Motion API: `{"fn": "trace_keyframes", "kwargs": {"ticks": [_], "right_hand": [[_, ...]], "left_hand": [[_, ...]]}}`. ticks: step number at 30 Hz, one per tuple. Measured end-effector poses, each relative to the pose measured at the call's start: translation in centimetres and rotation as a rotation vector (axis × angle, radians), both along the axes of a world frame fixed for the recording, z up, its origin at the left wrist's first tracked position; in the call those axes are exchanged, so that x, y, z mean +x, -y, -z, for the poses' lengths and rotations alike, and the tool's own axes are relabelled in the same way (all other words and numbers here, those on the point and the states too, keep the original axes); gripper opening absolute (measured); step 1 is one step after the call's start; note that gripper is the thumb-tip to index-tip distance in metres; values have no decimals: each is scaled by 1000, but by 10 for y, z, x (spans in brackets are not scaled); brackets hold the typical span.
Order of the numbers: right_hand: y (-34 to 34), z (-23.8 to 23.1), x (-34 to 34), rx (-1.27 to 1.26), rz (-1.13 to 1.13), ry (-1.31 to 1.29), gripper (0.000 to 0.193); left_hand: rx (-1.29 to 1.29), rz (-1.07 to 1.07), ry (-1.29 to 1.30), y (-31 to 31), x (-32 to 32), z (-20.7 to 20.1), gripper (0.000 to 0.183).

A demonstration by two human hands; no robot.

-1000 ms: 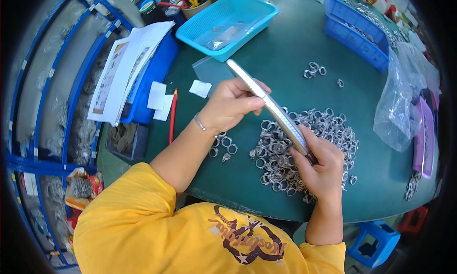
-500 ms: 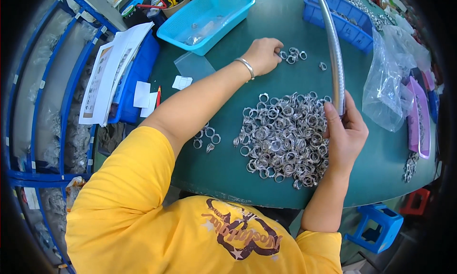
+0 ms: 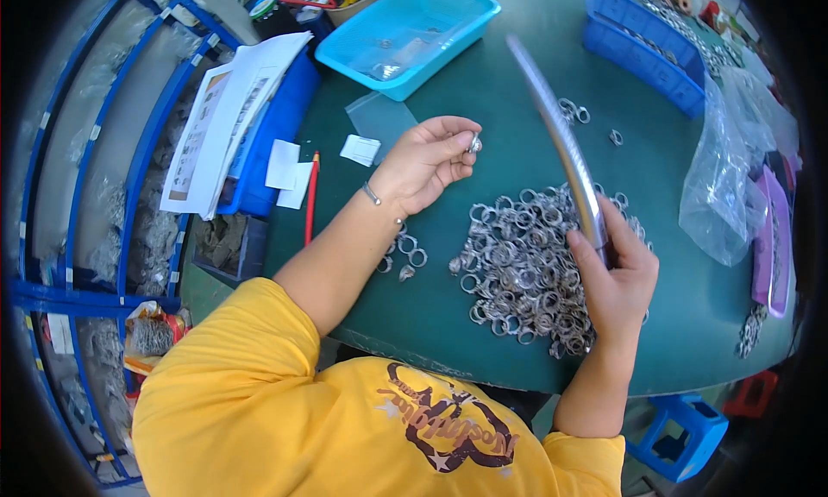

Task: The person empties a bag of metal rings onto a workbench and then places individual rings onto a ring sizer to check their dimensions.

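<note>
Between the thumb and fingers of my left hand (image 3: 429,162) is a silver ring (image 3: 474,143), pinched over the middle of the green table. My right hand (image 3: 619,277) is closed round the thick end of a tapered metal ring mandrel (image 3: 561,135), whose thin tip points up and left. No ring shows on the mandrel. Below both hands spreads a large pile of silver rings (image 3: 526,260); the right hand hangs over its right side. A few rings (image 3: 407,248) lie near my left wrist, and a small group of rings (image 3: 573,111) rests beyond the mandrel.
A light blue basket (image 3: 405,78) stands at the far left, a dark blue bin (image 3: 647,53) at the far right. Papers (image 3: 228,135) lean on a blue holder at left. Clear plastic bags (image 3: 720,186) and a purple tray (image 3: 770,238) sit at the right edge.
My left hand has come back from the far group of rings toward me, now with a ring in its fingertips. The mandrel's tip has tilted leftward. The whole view has shifted slightly.
</note>
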State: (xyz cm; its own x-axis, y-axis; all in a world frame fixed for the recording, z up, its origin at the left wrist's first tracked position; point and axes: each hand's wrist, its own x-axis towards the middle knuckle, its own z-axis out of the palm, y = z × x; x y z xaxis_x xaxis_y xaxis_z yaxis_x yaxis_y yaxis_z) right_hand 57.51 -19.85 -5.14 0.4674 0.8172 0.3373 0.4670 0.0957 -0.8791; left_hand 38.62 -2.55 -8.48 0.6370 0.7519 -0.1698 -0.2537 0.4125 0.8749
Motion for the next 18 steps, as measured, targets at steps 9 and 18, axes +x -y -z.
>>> {"fn": "trace_keyframes", "kwargs": {"ticks": [9,18], "right_hand": [[3,-7,-11,-151,-209,343,41],[-1,-2,-13,-62,-272,341,40]], "left_hand": [[-141,41,649,-20,-20,9,29],[31,223,395,7,-12,4,22]]}}
